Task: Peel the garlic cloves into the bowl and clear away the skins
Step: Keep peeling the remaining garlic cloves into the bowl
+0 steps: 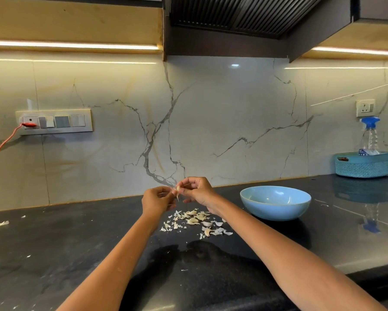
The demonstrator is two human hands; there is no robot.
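Observation:
A small pale garlic clove (178,190) is held in the air between both hands, above the black counter. My left hand (157,199) pinches it from the left and my right hand (197,190) pinches it from the right. A strip of skin hangs down from the clove. Below the hands lies a scatter of garlic cloves and white skins (196,222) on the counter. A light blue bowl (275,203) stands to the right of the pile; its inside is hidden from this angle.
A teal basket (363,164) with a spray bottle (370,135) stands at the back right. A red cable (2,145) runs from the wall socket panel at the left. Stray skin bits (1,224) lie on the left of the counter.

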